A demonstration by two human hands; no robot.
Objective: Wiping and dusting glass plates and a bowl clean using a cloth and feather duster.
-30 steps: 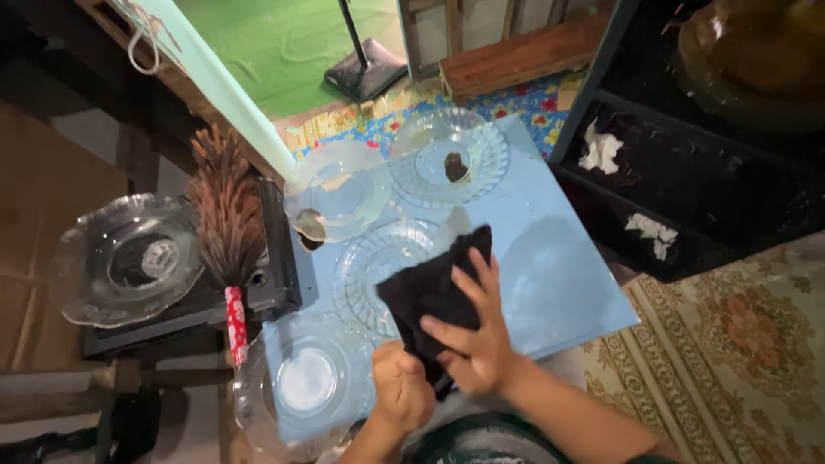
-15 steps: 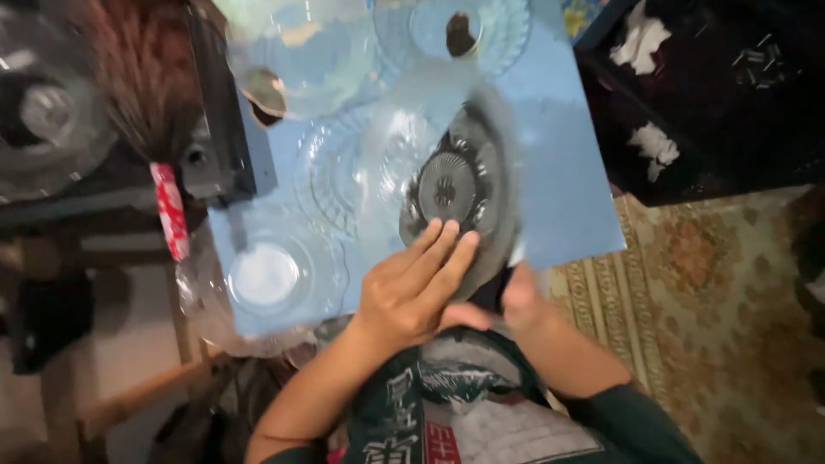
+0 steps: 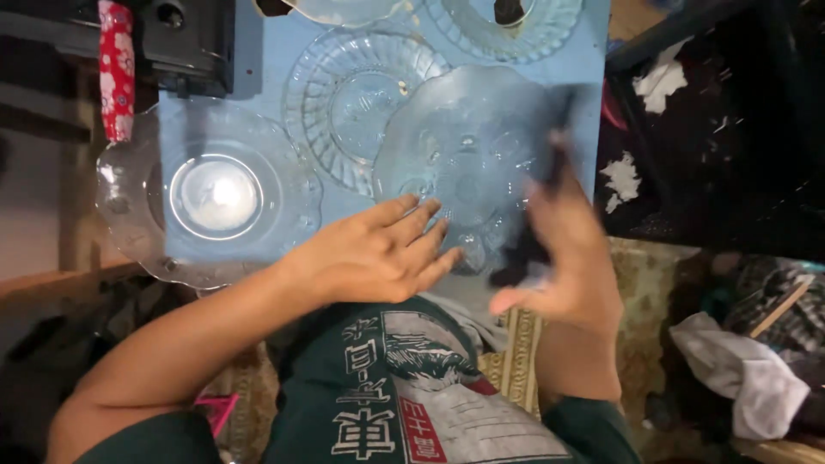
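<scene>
**Op A:** Head view looks straight down on a light blue tabletop (image 3: 258, 69) crowded with clear glassware. I see a round glass plate (image 3: 215, 193) at its left corner, overhanging the edge, and a ribbed glass dish (image 3: 352, 94) beside it toward the middle. Two more glass pieces are cut off by the top of the frame. A patterned rug (image 3: 640, 283) lies right of the table, with dark shelving (image 3: 730, 129) holding white scraps above it.

**Op B:** And the hands?

**Op A:** I have the left hand (image 3: 369, 253) flat and open, fingers stretched together, fingertips touching the near rim of a scalloped glass platter (image 3: 464, 155). That platter sits over the table's right half, just above the person's chest. The right hand (image 3: 563, 258) is at the platter's right edge, thumb spread out, pressing a black cloth (image 3: 537, 236) against the glass.

**Op B:** Is the right hand closed on the cloth?

**Op A:** I cannot tell; that hand is smeared by motion, and the cloth shows only as a dark streak along the rim. I also cannot say whether the platter rests on the table or is lifted off it.

**Op B:** Anything else cut off?

**Op A:** A red patterned handle (image 3: 116, 73) and a black box (image 3: 185, 39) at the upper left run out of frame. A pale crumpled cloth (image 3: 739, 374) lies at lower right.
</scene>
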